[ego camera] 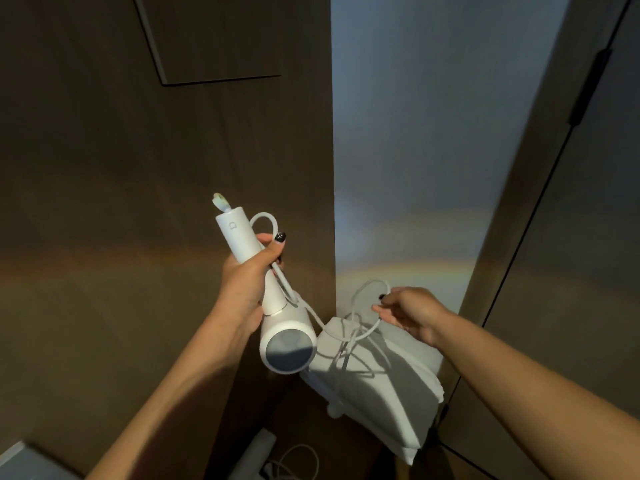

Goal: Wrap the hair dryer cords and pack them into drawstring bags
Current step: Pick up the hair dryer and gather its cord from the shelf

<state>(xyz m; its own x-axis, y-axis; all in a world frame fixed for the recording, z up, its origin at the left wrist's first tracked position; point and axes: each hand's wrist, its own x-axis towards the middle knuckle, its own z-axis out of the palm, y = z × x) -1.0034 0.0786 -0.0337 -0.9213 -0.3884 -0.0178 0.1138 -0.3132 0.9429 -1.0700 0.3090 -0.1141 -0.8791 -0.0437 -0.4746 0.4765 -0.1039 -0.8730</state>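
Note:
My left hand (247, 275) grips the handle of a white hair dryer (273, 317), held up with its handle end pointing away and its round grey rear grille facing me. A loop of its white cord (349, 336) is pinned against the handle under my thumb. The rest of the cord runs right in a loose loop to my right hand (408, 311), which pinches it between thumb and fingers. The cord then hangs down to its plug (335, 409). A white fabric bag (391, 386) lies below, under the cord.
Dark wood wall panels stand at left and right, with a pale grey wall strip (415, 150) between them. Another white cord and a white object (277, 459) lie low at the bottom centre. A grey surface corner (17, 462) shows at bottom left.

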